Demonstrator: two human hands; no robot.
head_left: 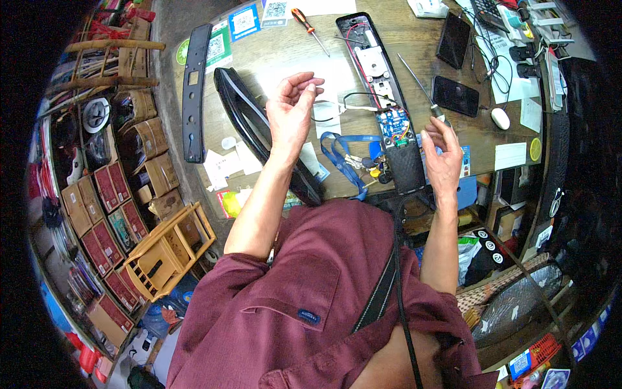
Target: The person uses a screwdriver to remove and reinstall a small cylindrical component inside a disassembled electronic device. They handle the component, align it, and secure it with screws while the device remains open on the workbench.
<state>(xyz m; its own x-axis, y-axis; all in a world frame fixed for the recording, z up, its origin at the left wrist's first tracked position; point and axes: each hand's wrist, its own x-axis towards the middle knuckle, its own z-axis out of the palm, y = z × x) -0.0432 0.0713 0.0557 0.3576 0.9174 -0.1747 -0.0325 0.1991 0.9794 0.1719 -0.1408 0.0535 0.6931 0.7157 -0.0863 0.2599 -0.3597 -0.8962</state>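
Over the middle of the table, my left hand (291,117) is raised with its fingers curled and thumb close to the index finger; anything pinched there is too small to make out. My right hand (442,155) has its bent fingers around the handle end of a screwdriver (427,97), its shaft pointing away to the upper left. Between my hands lies a long black open housing (359,39) with a white mechanism (372,63), red wires and a blue circuit board (393,124). White and black leads run left from it toward my left hand.
Left of my left hand lie a curved black casing (243,110) and a flat black plate (194,97). A second screwdriver (311,31) is farther off. Keys on a blue lanyard (340,162) lie nearer me. Right are two phones (455,96), a mouse (499,118) and cables.
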